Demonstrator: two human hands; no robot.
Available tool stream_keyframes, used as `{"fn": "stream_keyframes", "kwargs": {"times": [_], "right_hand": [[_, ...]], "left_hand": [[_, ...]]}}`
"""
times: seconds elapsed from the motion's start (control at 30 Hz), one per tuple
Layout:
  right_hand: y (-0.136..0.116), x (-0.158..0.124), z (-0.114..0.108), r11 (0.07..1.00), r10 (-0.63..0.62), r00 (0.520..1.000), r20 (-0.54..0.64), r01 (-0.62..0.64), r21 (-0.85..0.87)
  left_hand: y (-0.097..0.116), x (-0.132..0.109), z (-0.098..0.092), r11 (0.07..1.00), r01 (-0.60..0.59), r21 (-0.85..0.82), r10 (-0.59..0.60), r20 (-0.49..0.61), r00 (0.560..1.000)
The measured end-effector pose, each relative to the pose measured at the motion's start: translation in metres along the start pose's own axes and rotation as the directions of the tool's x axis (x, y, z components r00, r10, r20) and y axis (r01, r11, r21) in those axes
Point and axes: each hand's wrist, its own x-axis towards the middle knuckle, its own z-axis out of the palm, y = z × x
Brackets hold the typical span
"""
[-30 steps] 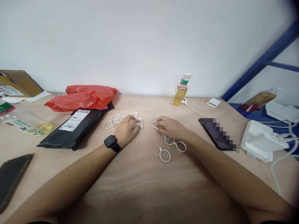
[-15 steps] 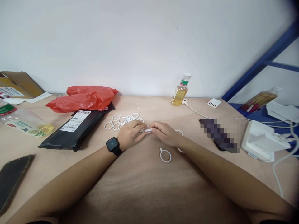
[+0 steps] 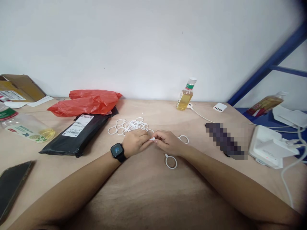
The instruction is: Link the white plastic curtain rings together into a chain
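In front of me, my left hand [image 3: 137,141] and my right hand [image 3: 169,143] meet fingertip to fingertip. Both are closed in a pinch on a small white plastic ring [image 3: 152,139]; just its tab end shows, and the fingers cover the rest. Right behind my left hand lies a heap of white rings [image 3: 134,125], some of them spread to its left. One loose ring with a little tab [image 3: 177,163] rests on the table below my right hand. Another ring [image 3: 188,139] sticks out past the back of that hand.
On the left are a black parcel [image 3: 82,132], a red plastic bag [image 3: 88,103], a tilted bottle [image 3: 28,126], a phone [image 3: 15,187] and a cardboard box [image 3: 24,88]. To the right stand a juice bottle [image 3: 185,97], a pixelated dark object [image 3: 224,140] and white chargers [image 3: 266,147] with cables.
My hands have come slightly lower and closer together, and the pinched ring has turned so its tab end faces up. The ring beside my right hand shows more fully.
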Motion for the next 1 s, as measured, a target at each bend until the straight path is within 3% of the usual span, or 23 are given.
{"fn": "stream_keyframes", "kwargs": {"times": [0.33,0.7,0.77,0.87,0.93,1.0], "right_hand": [[-0.002,0.002,0.007,0.988,0.039,0.999,-0.036,-0.044,-0.146],[0.006,0.004,0.006,0.992,-0.035,0.993,-0.109,0.022,-0.127],[0.006,0.004,-0.005,0.994,-0.031,0.992,-0.120,0.018,-0.104],[0.008,0.002,-0.040,0.987,0.071,0.992,-0.108,-0.086,-0.137],[0.012,-0.002,-0.070,0.955,0.168,0.986,-0.004,-0.164,-0.245],[0.018,-0.009,-0.094,0.908,0.299,0.948,0.106,-0.249,-0.337]], "left_hand": [[0.000,0.001,0.000,0.997,-0.068,0.028,0.067,0.027,0.997],[-0.001,0.002,0.001,0.998,-0.015,-0.066,0.013,-0.026,1.000],[-0.006,0.001,0.001,0.994,0.046,-0.096,-0.054,-0.083,0.995],[-0.015,-0.002,0.001,0.969,0.210,-0.132,-0.229,-0.156,0.961],[-0.020,-0.003,0.001,0.940,0.322,-0.114,-0.338,-0.167,0.926],[-0.022,-0.005,0.002,0.913,0.402,-0.066,-0.407,-0.144,0.902]]}}
